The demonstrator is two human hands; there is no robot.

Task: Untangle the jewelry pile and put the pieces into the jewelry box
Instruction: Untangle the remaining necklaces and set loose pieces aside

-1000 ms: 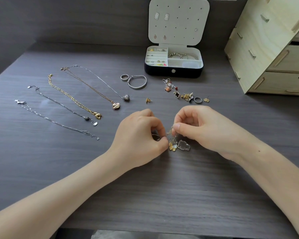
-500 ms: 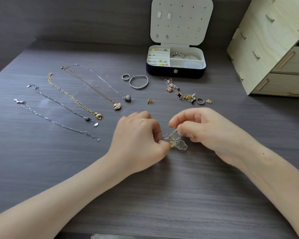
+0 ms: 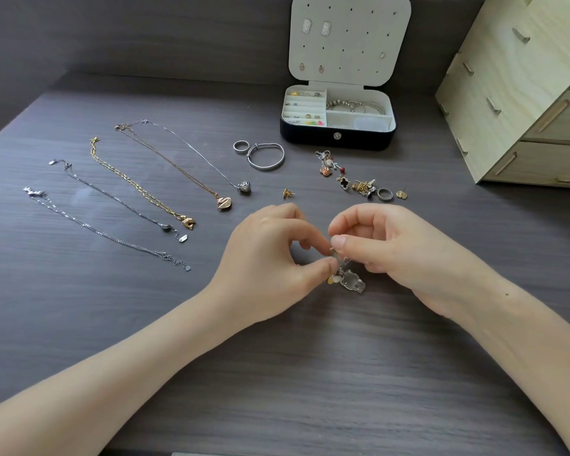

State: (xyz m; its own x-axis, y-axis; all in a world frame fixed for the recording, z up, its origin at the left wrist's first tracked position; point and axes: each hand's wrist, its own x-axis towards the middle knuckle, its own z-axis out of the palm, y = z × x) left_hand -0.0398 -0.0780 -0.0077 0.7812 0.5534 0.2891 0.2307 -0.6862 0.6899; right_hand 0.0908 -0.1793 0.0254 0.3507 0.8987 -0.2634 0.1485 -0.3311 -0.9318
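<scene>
table (image 3: pixel 79 324): matt dark wood-grain; drawer unit (image 3: pixel 507 93): pale raw plywood; jewelry box (image 3: pixel 336 141): black outside, matt cream lining; bangle (image 3: pixel 265 156): shiny silver metal; heart pendant (image 3: pixel 224 204): glossy gold

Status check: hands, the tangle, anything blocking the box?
Pinching the tangled charm cluster: left hand, right hand. Five necklaces laid out, not boxed. Loose earrings lie before the open jewelry box.

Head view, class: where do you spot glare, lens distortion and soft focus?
Head view: a pale glare sheen on the dark wood-grain table, left side; head view: wide-angle distortion slants the light plywood drawer unit; head view: the tangled charm cluster pinched by left hand and right hand looks soft.
</scene>
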